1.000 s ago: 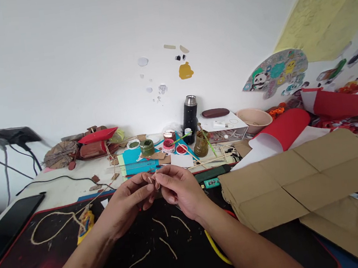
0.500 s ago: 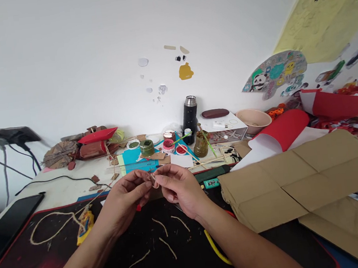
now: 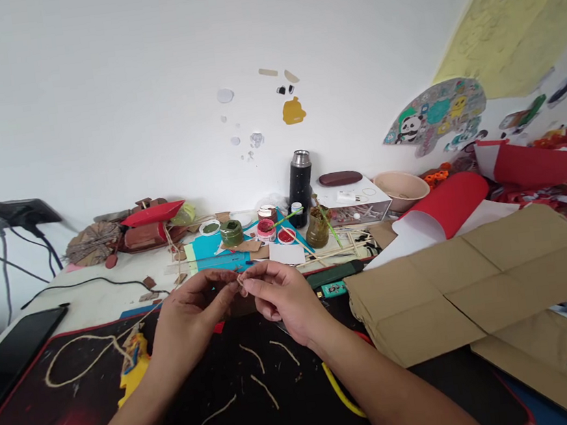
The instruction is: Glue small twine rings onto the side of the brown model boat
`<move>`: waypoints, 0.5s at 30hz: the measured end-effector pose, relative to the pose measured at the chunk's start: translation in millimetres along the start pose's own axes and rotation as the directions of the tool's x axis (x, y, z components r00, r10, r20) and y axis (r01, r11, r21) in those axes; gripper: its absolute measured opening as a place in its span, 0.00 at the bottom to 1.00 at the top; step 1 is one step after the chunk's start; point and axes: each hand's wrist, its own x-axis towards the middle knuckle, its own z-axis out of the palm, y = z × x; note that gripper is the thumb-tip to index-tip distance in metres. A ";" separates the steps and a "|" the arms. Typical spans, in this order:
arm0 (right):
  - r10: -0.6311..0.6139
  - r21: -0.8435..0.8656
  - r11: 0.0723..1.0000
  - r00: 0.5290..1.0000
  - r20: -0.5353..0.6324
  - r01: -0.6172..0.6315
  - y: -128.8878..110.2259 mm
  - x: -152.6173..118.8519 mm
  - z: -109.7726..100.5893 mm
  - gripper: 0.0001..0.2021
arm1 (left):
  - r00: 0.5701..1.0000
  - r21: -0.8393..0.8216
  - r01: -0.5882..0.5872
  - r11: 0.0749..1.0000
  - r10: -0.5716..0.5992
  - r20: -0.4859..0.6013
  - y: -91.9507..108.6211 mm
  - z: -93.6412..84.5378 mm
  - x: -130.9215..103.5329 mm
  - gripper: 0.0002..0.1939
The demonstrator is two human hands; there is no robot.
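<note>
My left hand point(image 3: 200, 312) and my right hand point(image 3: 285, 303) meet fingertip to fingertip above the dark mat. Between them is a small bent bit of beige twine point(image 3: 242, 286), pinched by the thumb and fingers of both hands. Most of that bit is hidden by the fingertips. A longer twine strand point(image 3: 55, 347) loops on the mat at left and runs toward my left hand. Several short cut twine pieces point(image 3: 265, 391) lie below my hands. A small red thing point(image 3: 219, 327) shows just under my left hand.
A yellow object point(image 3: 135, 381) lies beside my left forearm, a yellow curved handle point(image 3: 341, 393) by the right. Folded cardboard point(image 3: 458, 287) covers the right side. Behind stand paint jars point(image 3: 232, 233) and a black thermos point(image 3: 301, 186). A phone point(image 3: 19, 355) is at left.
Both hands stay pinched together at nearly the same spot. The left hand has turned slightly, with its fingers shifted a little around the twine.
</note>
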 end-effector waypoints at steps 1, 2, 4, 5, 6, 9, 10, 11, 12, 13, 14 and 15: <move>0.001 0.001 1.000 1.000 -0.004 -0.001 0.2 0.4 -0.1 0.15 | 0.999 0.061 -0.031 0.998 0.032 -0.012 0.1 -0.9 -0.6 0.17; 0.001 0.003 1.000 1.000 -0.006 -0.001 0.4 0.8 -0.3 0.15 | 0.998 0.116 -0.061 0.991 0.064 -0.022 0.2 -1.5 -1.1 0.16; 0.002 0.011 1.000 1.000 -0.007 -0.002 0.5 1.4 -0.5 0.14 | 0.992 0.200 -0.118 0.973 0.126 -0.028 0.9 -2.2 -2.1 0.13; 0.001 0.016 1.000 1.000 -0.007 -0.001 0.4 1.6 -0.6 0.14 | 0.987 0.229 -0.148 0.962 0.158 -0.024 1.6 -2.0 -2.5 0.11; 0.002 0.021 1.000 1.000 -0.008 -0.001 0.4 1.7 -0.8 0.14 | 0.982 0.247 -0.178 0.952 0.188 -0.018 2.6 -1.6 -2.8 0.10; 0.000 0.036 0.999 1.000 -0.016 0.000 0.2 1.9 -1.4 0.14 | 0.973 0.240 -0.226 0.944 0.232 0.005 5.6 0.8 -3.3 0.07; -0.001 0.040 0.999 1.000 -0.019 0.002 0.2 1.9 -1.5 0.14 | 0.974 0.222 -0.223 0.949 0.227 0.008 6.1 1.6 -3.2 0.07; -0.002 0.042 0.999 1.000 -0.020 0.002 0.2 1.8 -1.6 0.14 | 0.977 0.205 -0.209 0.956 0.211 0.010 6.2 2.1 -3.1 0.08; -0.001 0.043 0.999 1.000 -0.020 0.002 0.0 1.8 -1.6 0.14 | 0.982 0.189 -0.186 0.964 0.188 0.010 6.0 2.4 -2.9 0.09; 0.001 0.045 0.999 1.000 -0.020 0.000 -0.1 1.6 -1.5 0.14 | 0.987 0.171 -0.157 0.973 0.158 0.009 5.5 2.4 -2.6 0.10; 0.003 0.046 0.999 1.000 -0.020 -0.003 -0.4 1.5 -1.3 0.14 | 0.992 0.149 -0.124 0.981 0.124 0.013 5.0 2.0 -2.1 0.12; 0.007 0.048 0.999 1.000 -0.022 -0.005 -0.7 1.3 -1.1 0.14 | 0.996 0.122 -0.088 0.989 0.086 0.025 4.4 1.3 -1.5 0.13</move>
